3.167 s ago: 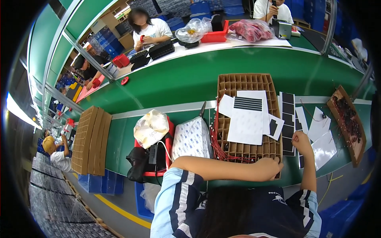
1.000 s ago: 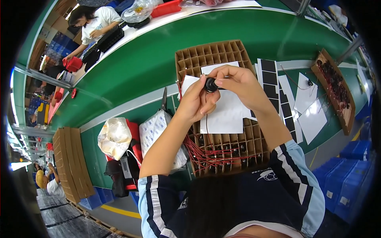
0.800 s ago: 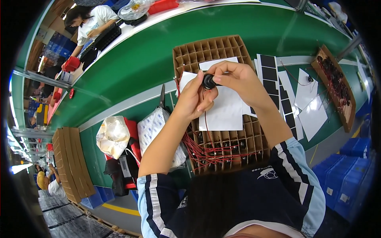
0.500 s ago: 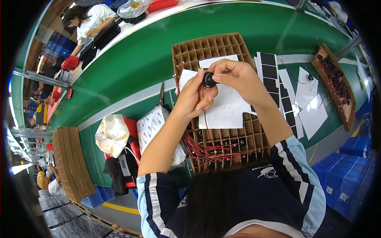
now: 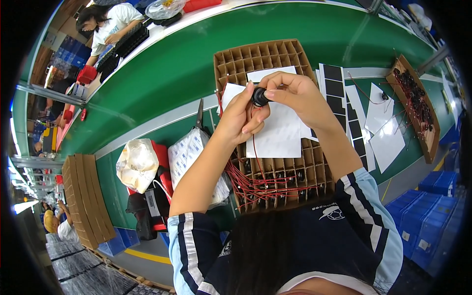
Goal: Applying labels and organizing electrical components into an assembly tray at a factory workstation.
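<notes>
Between both hands, above the white sheets, is a small black round part (image 5: 258, 97) with a thin red wire hanging down from it. My left hand (image 5: 241, 117) pinches its left side between thumb and fingers. On the other side, the thumb and fingertips of my right hand (image 5: 295, 92) close on its edge. Underneath lie white paper sheets (image 5: 275, 137), resting on a cardboard box with a grid of dividers (image 5: 263, 50). In the box's near compartments sit several black parts, their red wires (image 5: 246, 183) bunched across the dividers.
Scissors (image 5: 199, 115), a patterned plastic packet (image 5: 186, 156) and a red container topped by a clear bag (image 5: 137, 164) lie left. At right are black-and-white label sheets (image 5: 335, 103) and a cardboard tray (image 5: 403, 101) of wired black parts. Another person (image 5: 118, 24) works across the bench.
The black part has turned slightly between my fingertips. Both hands keep nearly the same place and grip.
</notes>
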The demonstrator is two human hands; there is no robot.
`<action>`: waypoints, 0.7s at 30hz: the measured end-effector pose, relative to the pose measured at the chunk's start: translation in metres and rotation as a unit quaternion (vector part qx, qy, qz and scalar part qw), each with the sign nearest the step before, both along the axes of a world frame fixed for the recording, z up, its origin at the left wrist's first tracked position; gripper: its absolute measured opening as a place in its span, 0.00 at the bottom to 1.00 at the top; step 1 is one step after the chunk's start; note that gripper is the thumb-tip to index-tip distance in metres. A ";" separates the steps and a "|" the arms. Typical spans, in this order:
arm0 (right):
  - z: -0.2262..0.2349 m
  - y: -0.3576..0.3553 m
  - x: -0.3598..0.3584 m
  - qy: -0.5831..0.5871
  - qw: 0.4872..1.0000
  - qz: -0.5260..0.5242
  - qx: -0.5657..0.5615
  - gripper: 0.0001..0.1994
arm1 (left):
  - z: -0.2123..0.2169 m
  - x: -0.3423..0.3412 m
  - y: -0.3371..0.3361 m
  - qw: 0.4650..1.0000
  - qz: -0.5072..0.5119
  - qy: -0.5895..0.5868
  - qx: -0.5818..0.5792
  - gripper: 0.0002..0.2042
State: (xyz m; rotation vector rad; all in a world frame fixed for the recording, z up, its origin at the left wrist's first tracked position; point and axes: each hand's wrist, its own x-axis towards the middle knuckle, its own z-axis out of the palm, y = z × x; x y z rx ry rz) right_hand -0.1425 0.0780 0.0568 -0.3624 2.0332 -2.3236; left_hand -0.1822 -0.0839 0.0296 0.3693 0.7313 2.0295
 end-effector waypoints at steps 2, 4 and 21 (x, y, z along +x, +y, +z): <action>0.002 0.000 -0.001 0.004 1.000 0.000 0.004 0.03 | -0.002 -0.003 0.000 1.000 -0.002 0.000 0.003 0.20; -0.001 -0.003 -0.003 0.024 1.000 -0.001 0.010 0.04 | 0.000 -0.002 -0.004 1.000 0.009 -0.004 -0.006 0.19; 0.001 -0.008 -0.001 0.072 0.995 0.061 0.027 0.22 | 0.003 0.003 -0.006 0.997 -0.021 0.042 -0.068 0.18</action>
